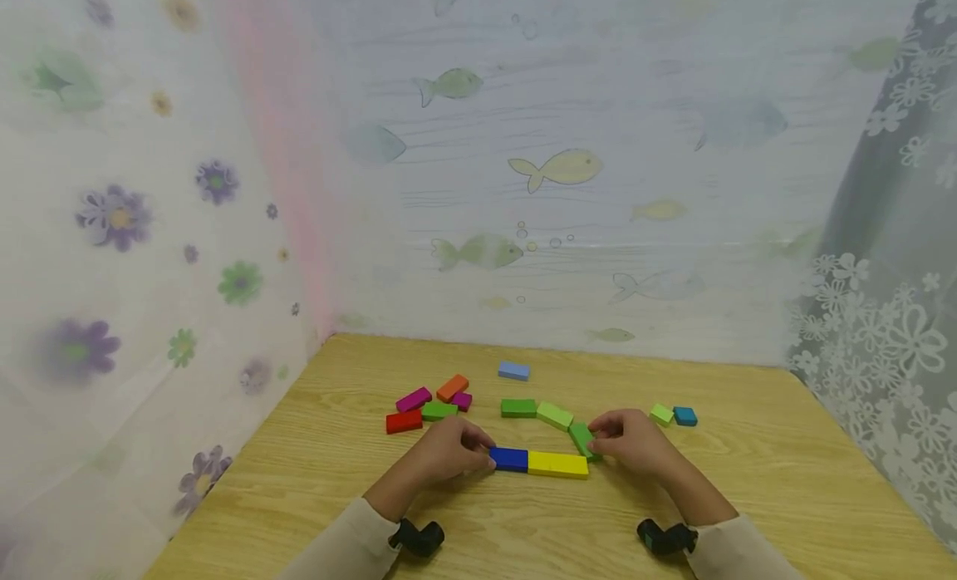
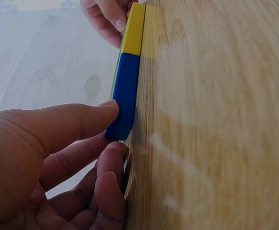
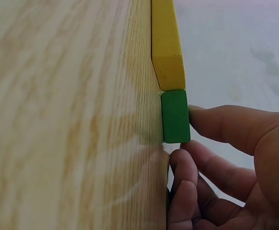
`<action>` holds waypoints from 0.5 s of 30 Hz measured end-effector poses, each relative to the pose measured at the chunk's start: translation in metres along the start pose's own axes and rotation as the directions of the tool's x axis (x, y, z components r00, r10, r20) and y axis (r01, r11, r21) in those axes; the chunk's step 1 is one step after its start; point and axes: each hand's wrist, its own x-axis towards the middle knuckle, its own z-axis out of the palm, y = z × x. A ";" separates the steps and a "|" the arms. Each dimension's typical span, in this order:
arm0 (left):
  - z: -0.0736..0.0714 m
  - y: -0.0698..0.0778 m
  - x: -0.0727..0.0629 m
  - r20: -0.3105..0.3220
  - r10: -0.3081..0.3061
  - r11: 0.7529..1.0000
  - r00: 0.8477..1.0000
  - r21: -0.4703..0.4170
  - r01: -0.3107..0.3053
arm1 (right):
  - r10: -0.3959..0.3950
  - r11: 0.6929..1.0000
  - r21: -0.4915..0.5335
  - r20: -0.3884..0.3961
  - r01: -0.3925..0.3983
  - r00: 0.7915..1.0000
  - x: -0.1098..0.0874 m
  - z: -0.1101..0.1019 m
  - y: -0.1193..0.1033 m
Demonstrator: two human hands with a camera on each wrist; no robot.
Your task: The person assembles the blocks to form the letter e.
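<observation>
My left hand (image 1: 453, 453) pinches the left end of a dark blue block (image 1: 509, 459) between thumb and forefinger, the other fingers curled beneath. End to end with it lies a longer yellow block (image 1: 557, 464). Just behind the yellow block's right end, a slanted green block (image 1: 581, 439) is held by my right hand (image 1: 632, 440), thumb on one side. In the right wrist view that green block (image 3: 176, 116) stands close by the yellow block's end (image 3: 170, 72). A light green block (image 1: 555, 415) and another green block (image 1: 518, 408) continue the curve behind.
Left of the curve lie a red block (image 1: 404, 421), a green block (image 1: 439, 411), an orange block (image 1: 452, 388) and purple blocks (image 1: 414, 399). A light blue block (image 1: 513, 371) sits farther back. At right are a lime block (image 1: 661, 414) and a teal block (image 1: 684, 416).
</observation>
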 end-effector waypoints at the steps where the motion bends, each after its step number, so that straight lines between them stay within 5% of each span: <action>1: 0.000 0.000 0.000 0.003 -0.001 1.000 1.000 0.001 0.001 | 0.008 1.000 0.002 -0.003 -0.008 1.000 0.000 0.000 0.000; 15: 0.000 0.000 0.007 -0.008 0.016 0.999 1.000 -0.031 -0.017 | 0.008 1.000 0.005 0.004 -0.008 1.000 -0.002 0.000 -0.004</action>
